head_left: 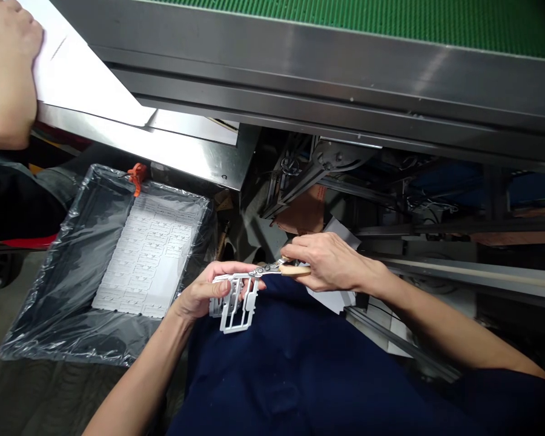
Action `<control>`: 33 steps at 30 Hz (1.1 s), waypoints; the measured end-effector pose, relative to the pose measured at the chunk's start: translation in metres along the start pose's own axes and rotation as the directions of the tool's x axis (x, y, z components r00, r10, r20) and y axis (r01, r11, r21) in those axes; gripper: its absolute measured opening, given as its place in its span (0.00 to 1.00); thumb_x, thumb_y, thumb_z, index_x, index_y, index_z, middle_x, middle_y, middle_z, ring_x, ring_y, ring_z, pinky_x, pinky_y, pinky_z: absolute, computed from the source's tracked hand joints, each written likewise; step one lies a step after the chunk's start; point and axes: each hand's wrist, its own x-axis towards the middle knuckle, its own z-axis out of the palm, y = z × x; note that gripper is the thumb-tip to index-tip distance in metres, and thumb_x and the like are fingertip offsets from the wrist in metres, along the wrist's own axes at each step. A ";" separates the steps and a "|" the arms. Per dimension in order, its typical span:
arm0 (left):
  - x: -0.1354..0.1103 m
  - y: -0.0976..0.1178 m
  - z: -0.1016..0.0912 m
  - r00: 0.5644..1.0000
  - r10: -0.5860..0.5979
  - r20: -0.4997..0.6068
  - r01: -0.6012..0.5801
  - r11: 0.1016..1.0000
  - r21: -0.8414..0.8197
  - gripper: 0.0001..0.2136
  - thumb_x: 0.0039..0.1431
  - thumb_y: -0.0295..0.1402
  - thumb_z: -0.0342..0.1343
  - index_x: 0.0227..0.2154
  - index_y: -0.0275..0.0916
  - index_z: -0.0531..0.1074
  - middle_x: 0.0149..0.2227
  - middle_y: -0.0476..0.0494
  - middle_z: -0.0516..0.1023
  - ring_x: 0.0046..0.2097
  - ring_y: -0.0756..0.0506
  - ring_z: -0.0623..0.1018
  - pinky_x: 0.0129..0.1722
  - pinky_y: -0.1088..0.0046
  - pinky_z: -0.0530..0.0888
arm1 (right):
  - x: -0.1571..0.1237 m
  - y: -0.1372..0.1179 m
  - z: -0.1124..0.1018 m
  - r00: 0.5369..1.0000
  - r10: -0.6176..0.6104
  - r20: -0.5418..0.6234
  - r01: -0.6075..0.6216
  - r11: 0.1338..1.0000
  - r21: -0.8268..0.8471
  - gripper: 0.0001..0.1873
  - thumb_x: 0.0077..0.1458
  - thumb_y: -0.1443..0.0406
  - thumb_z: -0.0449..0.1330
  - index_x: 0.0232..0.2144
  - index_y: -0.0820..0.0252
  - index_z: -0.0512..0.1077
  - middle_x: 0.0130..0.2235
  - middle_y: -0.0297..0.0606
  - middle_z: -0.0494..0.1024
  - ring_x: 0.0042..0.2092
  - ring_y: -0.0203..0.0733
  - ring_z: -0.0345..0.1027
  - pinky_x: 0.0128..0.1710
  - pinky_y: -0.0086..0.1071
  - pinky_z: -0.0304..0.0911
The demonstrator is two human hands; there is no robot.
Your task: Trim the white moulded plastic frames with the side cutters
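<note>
My left hand is closed around a light grey plastic frame part with thin bars and openings. More grey plastic shows behind it under my fingers, and I cannot tell if that is a second piece. In my right hand is a pair of nippers with yellowish handles and metal jaws. The jaws point left and meet the upper right corner of the plastic part. Whether they are closed on the plastic is too small to tell. Both hands are in front of my dark blue clothing.
To the left, a black tray lined with clear plastic holds a sheet bearing rows of flat parts. An orange clip sits on its rim. Another person's arm rests on white paper. A green conveyor belt runs behind a metal rail.
</note>
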 end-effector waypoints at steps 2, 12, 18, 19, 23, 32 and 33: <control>0.001 -0.001 0.000 1.000 0.000 0.006 0.000 1.000 -0.022 0.24 0.46 0.37 0.65 0.46 0.30 0.72 0.40 0.29 0.78 0.33 0.44 0.78 0.32 0.76 0.73 | 0.001 0.000 0.001 1.000 0.005 -0.003 -0.005 0.999 0.043 0.08 0.53 0.63 0.52 0.33 0.59 0.70 0.29 0.35 0.71 0.28 0.34 0.58 0.26 0.28 0.44; 0.001 -0.003 -0.002 0.999 0.026 -0.029 -0.028 0.997 -0.077 0.25 0.46 0.36 0.64 0.48 0.30 0.71 0.43 0.31 0.77 0.36 0.43 0.78 0.35 0.75 0.75 | -0.001 -0.003 0.015 0.962 0.228 -0.147 -0.177 0.938 0.296 0.05 0.52 0.63 0.54 0.31 0.59 0.66 0.28 0.32 0.70 0.28 0.32 0.58 0.28 0.27 0.48; -0.001 -0.005 -0.004 0.998 0.025 -0.064 -0.032 0.994 -0.103 0.24 0.50 0.38 0.61 0.49 0.30 0.70 0.42 0.30 0.77 0.35 0.42 0.79 0.33 0.73 0.76 | 0.001 -0.007 0.019 0.944 0.293 -0.152 -0.234 0.919 0.316 0.09 0.54 0.59 0.53 0.28 0.59 0.63 0.26 0.31 0.68 0.26 0.32 0.56 0.27 0.27 0.48; -0.001 -0.005 -0.004 0.997 0.025 -0.071 -0.032 0.994 -0.107 0.23 0.51 0.38 0.60 0.48 0.30 0.70 0.42 0.30 0.77 0.35 0.42 0.79 0.33 0.73 0.76 | 0.001 -0.007 0.020 0.944 0.294 -0.150 -0.237 0.920 0.311 0.09 0.55 0.59 0.53 0.28 0.59 0.63 0.26 0.31 0.67 0.26 0.32 0.56 0.27 0.27 0.48; -0.002 -0.006 -0.004 0.996 0.026 -0.082 -0.036 0.991 -0.129 0.22 0.52 0.38 0.59 0.48 0.30 0.71 0.41 0.31 0.78 0.33 0.42 0.79 0.31 0.73 0.77 | 0.003 -0.009 0.021 0.945 0.282 -0.166 -0.227 0.930 0.288 0.09 0.55 0.59 0.53 0.28 0.59 0.63 0.27 0.31 0.68 0.27 0.32 0.57 0.28 0.27 0.48; 0.000 -0.009 -0.004 0.993 0.052 -0.104 -0.068 0.986 -0.153 0.22 0.52 0.38 0.59 0.47 0.29 0.71 0.42 0.31 0.77 0.32 0.42 0.79 0.31 0.72 0.77 | 0.006 -0.013 0.022 0.927 0.348 -0.139 -0.274 0.882 0.382 0.10 0.53 0.58 0.54 0.28 0.58 0.63 0.25 0.30 0.68 0.26 0.32 0.57 0.27 0.27 0.48; 0.001 -0.010 -0.004 0.992 0.057 -0.115 -0.075 0.985 -0.153 0.22 0.52 0.38 0.59 0.47 0.29 0.71 0.42 0.31 0.77 0.33 0.42 0.79 0.32 0.72 0.77 | 0.007 -0.013 0.022 0.923 0.359 -0.135 -0.282 0.874 0.396 0.10 0.53 0.57 0.55 0.28 0.58 0.63 0.25 0.30 0.68 0.25 0.31 0.56 0.26 0.27 0.48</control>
